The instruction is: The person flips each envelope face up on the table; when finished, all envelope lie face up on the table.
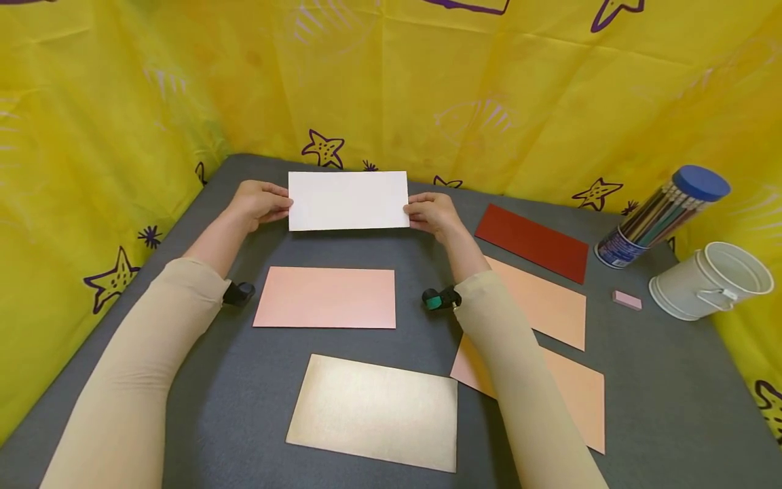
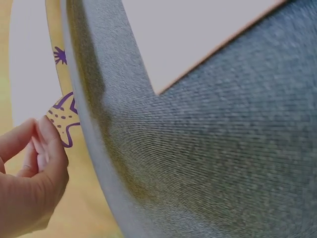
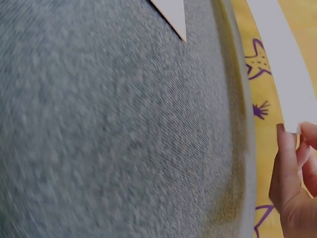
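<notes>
A white rectangular card (image 1: 348, 201) is held up near the back of the grey table, its broad face toward the head camera. My left hand (image 1: 259, 204) pinches its left edge between thumb and fingers, and my right hand (image 1: 432, 214) pinches the right edge the same way. In the left wrist view the card (image 2: 32, 59) rises from the pinched fingertips (image 2: 49, 129); the right wrist view shows its other end at the fingers (image 3: 287, 148). Nearer me, between the two forearms, a pink rectangular card (image 1: 326, 297) lies flat on the table.
A metallic beige panel (image 1: 375, 413) lies at the front. To the right are a dark red card (image 1: 533, 243) and peach cards (image 1: 550, 305), partly under my right sleeve. Beyond them stand a tub of pencils (image 1: 656, 217), a pink eraser (image 1: 626, 300) and a white metal pot (image 1: 702, 285). Yellow cloth (image 1: 397, 81) hangs behind.
</notes>
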`<state>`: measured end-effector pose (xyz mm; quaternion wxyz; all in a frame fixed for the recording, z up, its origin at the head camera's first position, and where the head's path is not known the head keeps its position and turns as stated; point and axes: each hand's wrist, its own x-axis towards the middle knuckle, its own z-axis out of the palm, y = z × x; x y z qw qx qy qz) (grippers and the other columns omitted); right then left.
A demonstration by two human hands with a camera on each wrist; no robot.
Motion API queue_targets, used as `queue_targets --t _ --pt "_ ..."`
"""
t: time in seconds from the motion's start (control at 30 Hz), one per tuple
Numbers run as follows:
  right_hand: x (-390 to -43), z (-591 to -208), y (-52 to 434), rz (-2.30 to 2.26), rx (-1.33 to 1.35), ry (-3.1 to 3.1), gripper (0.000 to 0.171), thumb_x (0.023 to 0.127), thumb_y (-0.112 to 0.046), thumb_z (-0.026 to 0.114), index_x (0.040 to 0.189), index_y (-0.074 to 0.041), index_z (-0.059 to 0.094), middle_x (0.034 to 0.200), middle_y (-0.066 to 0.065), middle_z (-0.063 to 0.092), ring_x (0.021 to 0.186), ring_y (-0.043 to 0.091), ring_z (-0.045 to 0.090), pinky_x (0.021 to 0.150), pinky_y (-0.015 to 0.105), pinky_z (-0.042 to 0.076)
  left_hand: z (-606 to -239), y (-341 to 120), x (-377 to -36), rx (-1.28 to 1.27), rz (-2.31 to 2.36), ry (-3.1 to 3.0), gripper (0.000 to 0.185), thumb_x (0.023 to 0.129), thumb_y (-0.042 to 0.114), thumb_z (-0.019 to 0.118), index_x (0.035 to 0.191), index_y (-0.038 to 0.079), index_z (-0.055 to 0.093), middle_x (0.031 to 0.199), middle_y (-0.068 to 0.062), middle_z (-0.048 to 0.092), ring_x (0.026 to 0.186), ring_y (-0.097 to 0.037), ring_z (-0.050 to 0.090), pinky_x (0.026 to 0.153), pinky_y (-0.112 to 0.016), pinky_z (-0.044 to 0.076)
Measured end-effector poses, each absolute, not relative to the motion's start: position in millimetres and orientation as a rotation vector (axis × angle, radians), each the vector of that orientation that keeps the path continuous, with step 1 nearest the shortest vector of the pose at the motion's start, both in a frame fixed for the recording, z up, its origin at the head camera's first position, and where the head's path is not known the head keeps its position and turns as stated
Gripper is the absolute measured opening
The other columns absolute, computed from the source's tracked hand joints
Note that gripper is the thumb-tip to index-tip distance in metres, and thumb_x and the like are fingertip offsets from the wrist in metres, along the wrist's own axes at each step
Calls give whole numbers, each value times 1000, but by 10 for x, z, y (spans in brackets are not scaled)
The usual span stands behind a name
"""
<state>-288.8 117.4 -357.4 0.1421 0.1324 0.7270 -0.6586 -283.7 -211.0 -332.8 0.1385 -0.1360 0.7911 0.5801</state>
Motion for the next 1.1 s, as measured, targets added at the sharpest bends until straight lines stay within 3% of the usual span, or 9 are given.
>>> queue_targets --t 0.33,0.47,0.57,0.63,0.73,0.8,0.87,1.0,1.1 --pt "-2901 -3513 1312 -1986 417 2065 8 91 -9 69 95 -10 62 86 2 51 75 16 50 68 22 55 -3283 -2020 -2851 -268 1813 2269 24 91 13 69 111 4 59 84 7 61 70 -4 66 65 -14 58" --pt "-2903 -3501 1356 -2004 401 2035 8 91 -11 68 92 -12 61 81 -2 54 73 14 53 76 25 56 -3298 -2010 -2842 -235 1827 2289 20 90 16 71 106 9 60 87 9 60 73 -5 65 69 -15 58" --pt "-2904 -3506 1387 -2012 375 2000 6 94 -13 66 93 -15 60 78 -6 64 76 13 63 91 31 57 -3314 -2007 -2834 -223 1846 2284 16 90 16 72 101 13 62 83 11 63 73 -6 64 69 -16 59" --pt "-2901 -3510 1403 -2023 364 1966 6 95 -13 65 95 -16 59 83 -5 72 86 14 69 101 35 55 -3316 -2005 -2820 -207 1876 2260 13 90 14 71 99 13 62 79 14 65 72 -5 65 67 -15 58" --pt "-2888 -3510 1414 -2050 362 1920 3 98 -12 60 99 -14 59 107 3 77 109 21 70 109 38 50 -3315 -2007 -2807 -177 1918 2221 10 91 12 69 99 11 63 74 15 70 69 -3 68 65 -15 58" --pt "-2878 -3510 1415 -2058 357 1918 4 99 -12 58 100 -14 61 123 8 72 118 24 67 108 37 51 -3321 -2009 -2809 -173 1923 2220 8 93 12 67 100 10 65 73 14 71 69 -1 69 66 -15 58" --pt "-2878 -3517 1410 -2058 354 1936 8 100 -13 56 102 -12 64 129 10 68 116 24 68 104 36 54 -3334 -2010 -2819 -184 1902 2250 6 94 12 65 100 10 67 77 14 71 70 0 69 68 -15 58" --pt "-2869 -3524 1385 -2077 384 1942 15 98 -14 60 109 -11 70 116 7 73 92 16 73 88 30 60 -3371 -2006 -2847 -251 1799 2344 15 98 16 61 108 9 69 97 9 64 79 0 67 85 -19 59" --pt "-2875 -3532 1370 -2082 452 1923 22 97 -17 63 117 -12 70 113 3 71 85 14 68 81 25 59 -3397 -1996 -2869 -293 1727 2374 26 100 19 57 122 8 66 108 5 60 85 -1 63 94 -22 56"
